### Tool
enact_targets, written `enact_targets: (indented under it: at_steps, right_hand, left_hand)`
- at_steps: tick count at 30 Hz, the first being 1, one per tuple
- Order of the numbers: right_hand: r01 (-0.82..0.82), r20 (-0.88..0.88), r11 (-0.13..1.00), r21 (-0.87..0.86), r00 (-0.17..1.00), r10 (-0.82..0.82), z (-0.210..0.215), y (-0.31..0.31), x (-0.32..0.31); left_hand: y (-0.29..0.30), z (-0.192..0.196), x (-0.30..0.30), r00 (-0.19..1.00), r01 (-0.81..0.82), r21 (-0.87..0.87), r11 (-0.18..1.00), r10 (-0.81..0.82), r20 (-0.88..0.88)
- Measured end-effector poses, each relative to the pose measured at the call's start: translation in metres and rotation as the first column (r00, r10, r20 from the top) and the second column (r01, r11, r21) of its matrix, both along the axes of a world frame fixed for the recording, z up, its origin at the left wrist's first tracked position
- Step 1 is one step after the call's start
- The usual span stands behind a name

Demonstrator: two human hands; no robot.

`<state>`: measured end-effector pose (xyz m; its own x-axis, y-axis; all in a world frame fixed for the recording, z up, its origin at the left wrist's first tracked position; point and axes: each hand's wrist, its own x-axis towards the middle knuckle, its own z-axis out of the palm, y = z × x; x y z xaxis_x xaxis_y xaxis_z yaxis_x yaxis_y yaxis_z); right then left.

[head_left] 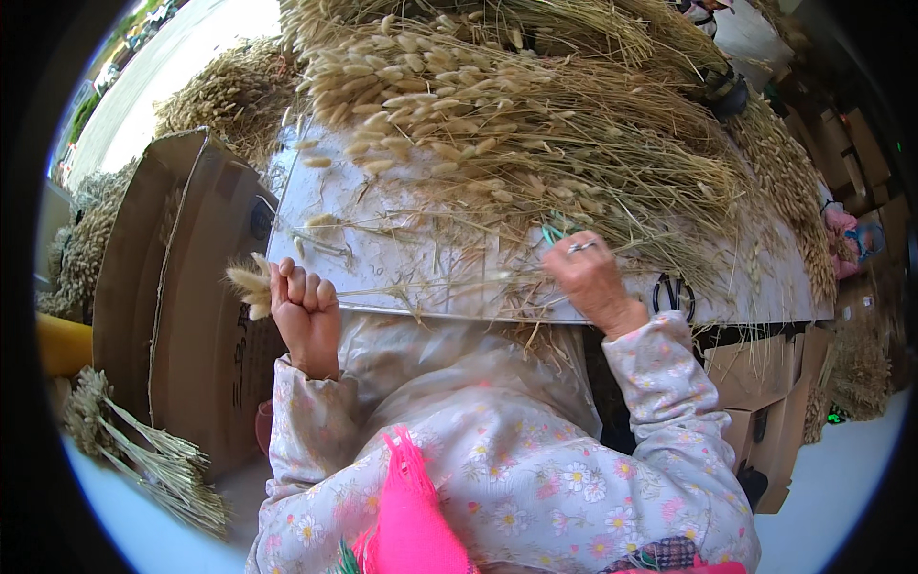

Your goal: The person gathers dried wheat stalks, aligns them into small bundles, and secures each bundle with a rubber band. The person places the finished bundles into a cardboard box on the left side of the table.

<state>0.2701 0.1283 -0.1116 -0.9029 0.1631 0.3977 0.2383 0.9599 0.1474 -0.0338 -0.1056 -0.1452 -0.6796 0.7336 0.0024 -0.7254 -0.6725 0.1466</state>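
My left hand [304,311] is closed around the stems of a few dried bunny-tail grasses, whose fluffy cream heads [251,285] stick out to its left. The thin stems [411,288] stretch rightward along the table's front edge. My right hand [588,277], a ring on one finger, is curled over the table near the stems' far ends. Whatever its fingers grip is hidden. A small teal-green thing [552,233] shows just beyond its fingertips; I cannot tell whether they touch it. Black-handled scissors [674,295] lie to the right of that hand.
A large heap of dried bunny-tail grass [497,115] covers the back of the white table [306,206]. Tall cardboard boxes [206,287] stand at the left, beside a grass bundle [158,459] on the floor. More cartons [760,383] sit at the lower right.
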Motion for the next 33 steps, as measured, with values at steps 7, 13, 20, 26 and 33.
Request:
enact_targets:
  at_steps: [7,13,20,26,33]
  right_hand:
    - [0.493,0.312,0.865,0.092,0.811,-0.495,0.018,0.064,0.096]
    - [0.47,0.41,0.831,-0.297,0.849,-0.333,0.079,0.078,0.095]
    - [0.168,-0.09,0.904,-0.392,0.971,-0.219,0.01,0.108,-0.088]
    - [0.239,-0.067,0.889,-0.39,0.956,-0.286,-0.021,0.108,-0.138]
    - [-0.064,-0.343,0.873,-0.484,0.932,-0.121,0.038,0.074,-0.098]
  left_hand:
    - [-0.009,-0.005,-0.007,0.998,0.034,0.082,0.996,-0.038,0.043]
    - [-0.002,-0.009,-0.004,0.998,-0.029,-0.02,0.999,0.03,0.05]
    - [0.003,0.001,0.007,0.999,-0.047,-0.141,0.989,0.046,-0.014]
    - [0.003,0.006,0.012,0.998,-0.057,-0.223,0.973,0.052,-0.027]
    - [0.006,0.006,0.01,0.999,-0.046,-0.203,0.978,0.042,-0.023]
